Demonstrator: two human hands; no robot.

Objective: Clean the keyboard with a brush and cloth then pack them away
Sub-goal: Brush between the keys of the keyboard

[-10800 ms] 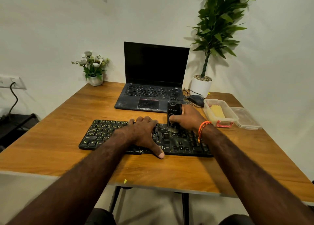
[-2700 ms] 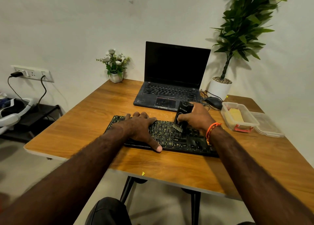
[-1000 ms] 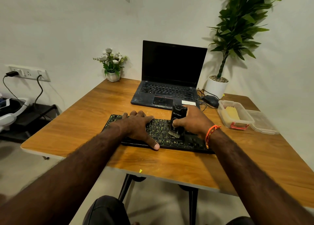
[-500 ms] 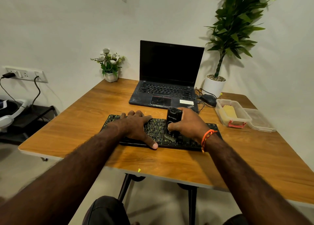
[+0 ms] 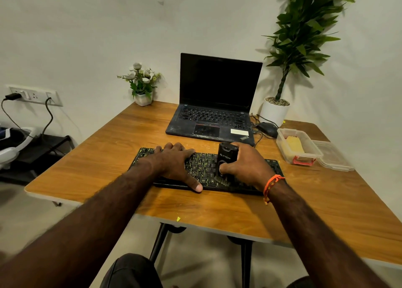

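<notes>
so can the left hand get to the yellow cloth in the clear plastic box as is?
Probably not easily: the left hand rests flat on the black keyboard, and the right hand gripping the black brush sits between it and the cloth.

I see warm, even indoor light from above and somewhat left: the plant (image 5: 304, 26) and laptop (image 5: 217, 96) throw soft shadows rightward on the wall (image 5: 87, 37). No harsh glare, just a mild sheen on the table (image 5: 108, 157). Wide-angle bending curves the edges; my forearms blur near the bottom corners.
</notes>
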